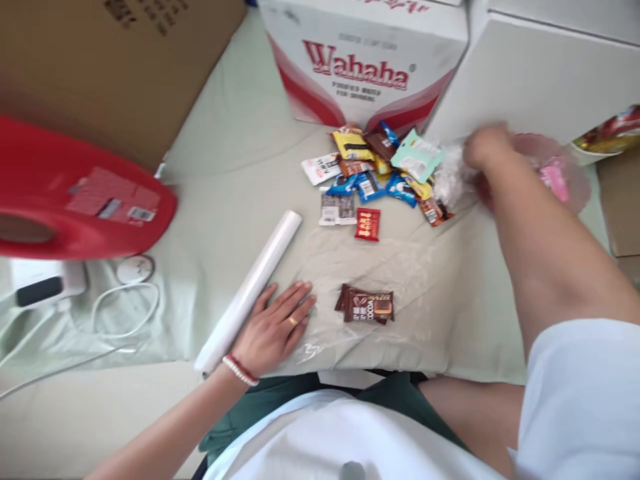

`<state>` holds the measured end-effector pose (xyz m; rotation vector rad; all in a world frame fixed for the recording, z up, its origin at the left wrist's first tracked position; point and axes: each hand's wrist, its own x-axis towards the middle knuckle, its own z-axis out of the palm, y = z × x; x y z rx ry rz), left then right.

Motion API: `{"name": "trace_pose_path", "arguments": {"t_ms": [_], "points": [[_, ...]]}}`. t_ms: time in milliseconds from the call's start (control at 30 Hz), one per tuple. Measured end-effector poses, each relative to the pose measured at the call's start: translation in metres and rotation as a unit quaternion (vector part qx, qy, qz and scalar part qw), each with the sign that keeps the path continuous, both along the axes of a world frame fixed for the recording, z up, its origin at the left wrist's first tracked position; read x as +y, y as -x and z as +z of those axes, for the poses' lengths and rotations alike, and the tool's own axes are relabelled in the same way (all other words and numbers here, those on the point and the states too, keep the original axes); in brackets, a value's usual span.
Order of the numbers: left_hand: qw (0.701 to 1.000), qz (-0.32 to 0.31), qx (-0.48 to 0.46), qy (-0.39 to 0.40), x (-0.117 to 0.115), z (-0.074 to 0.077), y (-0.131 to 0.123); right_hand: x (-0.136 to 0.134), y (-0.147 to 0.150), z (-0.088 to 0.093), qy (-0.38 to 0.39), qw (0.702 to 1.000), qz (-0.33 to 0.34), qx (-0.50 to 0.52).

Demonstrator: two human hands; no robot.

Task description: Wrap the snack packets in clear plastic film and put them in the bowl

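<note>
My left hand (275, 325) lies flat, fingers apart, on the left edge of a clear plastic sheet (415, 267) spread on the cloth. Just left of it rests a white roll of plastic film (250, 290). A small stack of brown cocoa snack packets (369, 305) sits on the sheet. Stretched out to the far right, my right hand (489, 145) is beside a crumpled clear plastic bag (450, 177) and a pink translucent bowl (575, 170). Blur and the hand's own back hide its fingers. A pile of colourful wrapped snacks (373, 163) and a red packet (367, 224) lie between my hands.
A Wahaba-style printed white and red carton (370, 67) stands behind the snacks, beside a white box (540, 80). At left are a brown cardboard box (100, 73), a red plastic container (85, 193), and a white device (47, 283) with cables. Another cardboard box (620, 193) is at right.
</note>
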<state>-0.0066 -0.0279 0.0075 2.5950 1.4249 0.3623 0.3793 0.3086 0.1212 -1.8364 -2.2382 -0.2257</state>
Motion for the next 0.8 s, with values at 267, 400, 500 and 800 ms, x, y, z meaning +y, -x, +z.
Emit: {"name": "trace_pose_path", "arguments": {"t_ms": [267, 400, 500, 800], "points": [[0.999, 0.011, -0.031, 0.042, -0.002, 0.0, -0.002, -0.154, -0.004, 0.006, -0.041, 0.981, 0.146, 0.125], [0.996, 0.016, -0.086, 0.022, -0.002, 0.001, 0.004, -0.306, 0.028, -0.04, 0.12, 0.935, 0.307, 0.131], [0.99, -0.027, -0.14, -0.002, -0.004, 0.01, 0.015, -0.37, 0.041, -0.072, 0.103, 0.952, 0.276, 0.081], [0.976, -0.138, -0.106, 0.132, -0.013, 0.015, 0.019, -0.346, 0.022, -0.048, 0.191, 0.928, 0.256, 0.195]]}}
